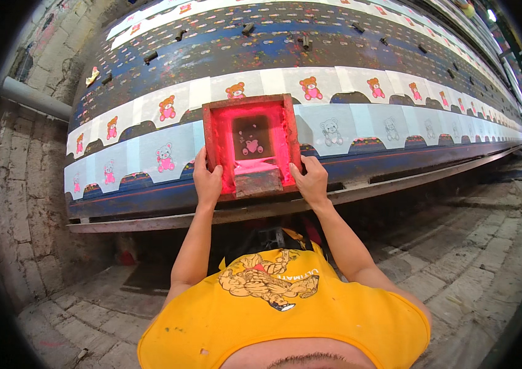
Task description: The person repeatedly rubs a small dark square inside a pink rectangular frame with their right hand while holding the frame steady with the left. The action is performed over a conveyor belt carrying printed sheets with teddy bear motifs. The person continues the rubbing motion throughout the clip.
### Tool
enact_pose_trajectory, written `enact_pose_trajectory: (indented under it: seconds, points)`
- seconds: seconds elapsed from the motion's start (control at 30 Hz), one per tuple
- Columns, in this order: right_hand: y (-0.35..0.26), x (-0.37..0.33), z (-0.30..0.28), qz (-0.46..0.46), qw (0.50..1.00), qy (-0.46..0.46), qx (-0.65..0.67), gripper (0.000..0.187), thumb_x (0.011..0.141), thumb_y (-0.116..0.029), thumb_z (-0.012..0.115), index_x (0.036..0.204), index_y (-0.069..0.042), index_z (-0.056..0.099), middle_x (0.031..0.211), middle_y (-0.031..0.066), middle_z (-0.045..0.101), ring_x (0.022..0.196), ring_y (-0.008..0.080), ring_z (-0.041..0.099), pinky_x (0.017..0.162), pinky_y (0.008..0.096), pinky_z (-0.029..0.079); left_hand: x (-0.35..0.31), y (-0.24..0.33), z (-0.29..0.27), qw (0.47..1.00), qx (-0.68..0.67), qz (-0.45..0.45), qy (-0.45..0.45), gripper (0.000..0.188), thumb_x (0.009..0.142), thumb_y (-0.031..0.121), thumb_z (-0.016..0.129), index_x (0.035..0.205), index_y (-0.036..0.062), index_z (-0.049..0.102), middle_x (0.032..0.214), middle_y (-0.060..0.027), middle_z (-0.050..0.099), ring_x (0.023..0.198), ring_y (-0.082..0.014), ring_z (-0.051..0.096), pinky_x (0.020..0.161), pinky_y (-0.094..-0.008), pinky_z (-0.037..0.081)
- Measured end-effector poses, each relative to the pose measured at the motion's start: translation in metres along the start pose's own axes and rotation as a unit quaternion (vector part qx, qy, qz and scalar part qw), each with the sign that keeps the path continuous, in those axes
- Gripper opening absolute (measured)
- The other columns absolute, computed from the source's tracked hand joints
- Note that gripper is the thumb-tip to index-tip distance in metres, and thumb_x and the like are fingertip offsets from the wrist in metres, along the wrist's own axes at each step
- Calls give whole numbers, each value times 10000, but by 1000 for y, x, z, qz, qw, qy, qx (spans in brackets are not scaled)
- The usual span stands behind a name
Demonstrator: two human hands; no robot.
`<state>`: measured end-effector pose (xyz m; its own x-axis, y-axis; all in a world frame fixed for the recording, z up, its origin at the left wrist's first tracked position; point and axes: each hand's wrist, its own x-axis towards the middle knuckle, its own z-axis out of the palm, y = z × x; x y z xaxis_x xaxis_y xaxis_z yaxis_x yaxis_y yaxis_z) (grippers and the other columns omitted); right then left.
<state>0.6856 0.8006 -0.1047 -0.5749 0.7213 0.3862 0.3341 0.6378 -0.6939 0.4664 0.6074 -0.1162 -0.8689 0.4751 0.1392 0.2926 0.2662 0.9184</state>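
Observation:
A wooden screen-printing frame [245,103], its inside coated in bright pink ink, lies over the near row of pale blue fabric pieces [371,126]. My left hand [207,177] grips its lower left side with the thumb on top. My right hand [312,180] holds the lower right side the same way. A worn squeegee blade [259,182] rests inside at the near end, touching the pink ink. Through the mesh window [250,136] a small heart and paw shapes show in pink. Left of the frame, a printed bear [164,158] has pink parts; to the right, a bear [331,131] is only outlined.
The long printing table [359,169] curves away to the right, with a rail [396,189] along its near edge. Beyond lies a row of white pieces with brown bears [312,88]. Small dark clamps [306,42] dot the table. A grey pipe [36,98] and brick wall stand left.

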Motion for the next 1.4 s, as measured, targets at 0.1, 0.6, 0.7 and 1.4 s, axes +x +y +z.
enact_pose_trajectory:
  seconds: [0.1,0.6,0.7,1.4]
  points:
    - [1,5,-11,16,1000,-7,15,311,870,-185,809,1069,34,714,903,187,662,824,388,670,720,448,546,4,6,8,999,-30,-9,-15,621,810,-77,642,1424,-49,553,1370,-199,627,1282,-313,613,1104,-385,470]
    - [142,47,-148,9,999,-23,-35,310,883,-214,793,1061,29,722,927,181,686,846,376,686,747,447,550,-40,73,193,999,29,29,6,654,804,-51,645,1449,-55,532,1396,-236,610,1326,-369,582,1150,-408,435]
    - [160,46,-162,23,998,-37,-47,332,880,-238,794,1065,29,727,941,180,695,857,375,694,754,443,555,-42,83,206,1000,-1,11,-12,652,800,-49,644,1442,-72,531,1400,-231,615,1325,-356,592,1144,-401,445]
    - [170,47,-165,14,997,-39,-58,415,872,-260,824,1141,36,714,1062,186,705,988,379,674,872,435,544,-42,82,217,999,-1,-44,-24,661,796,-56,649,1447,-87,540,1434,-246,605,1349,-341,586,1149,-386,443]
